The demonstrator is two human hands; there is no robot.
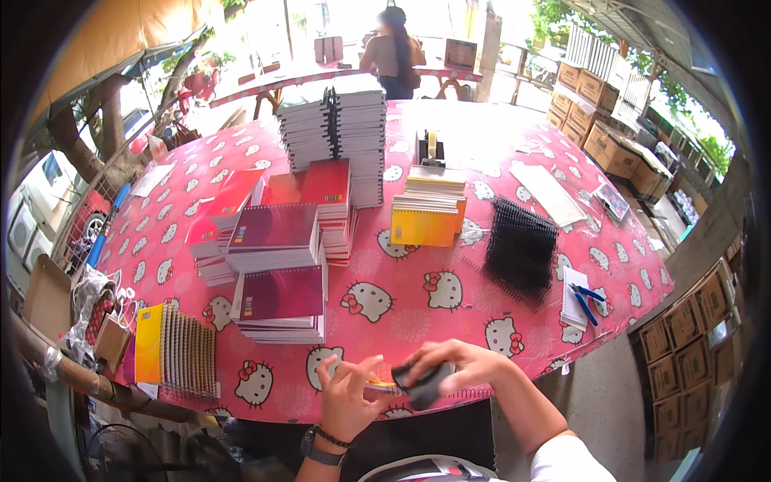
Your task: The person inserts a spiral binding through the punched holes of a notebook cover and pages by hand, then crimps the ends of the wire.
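My left hand (353, 391), with a dark watch and a bracelet at the wrist, pinches a thin booklet (381, 386) with a yellow-orange edge at the table's near side. To its right my right hand (459, 363) grips a rounded black object (427, 387), held against or just beside the booklet's right end. Its exact kind cannot be made out, since the fingers cover part of it. A thin row of coil-like loops (470, 394) runs along the table edge under my right hand; whether it joins the booklet is unclear.
Stacks of purple-covered notebooks (281, 293), red-covered books (327, 183) and white spiral-bound pads (361, 132) stand on the pink table. Yellow notebooks (423, 227), a tape dispenser (431, 149), black binding coils (520, 251) and blue-handled pliers (585, 303) lie rightward. A person (392, 55) sits beyond.
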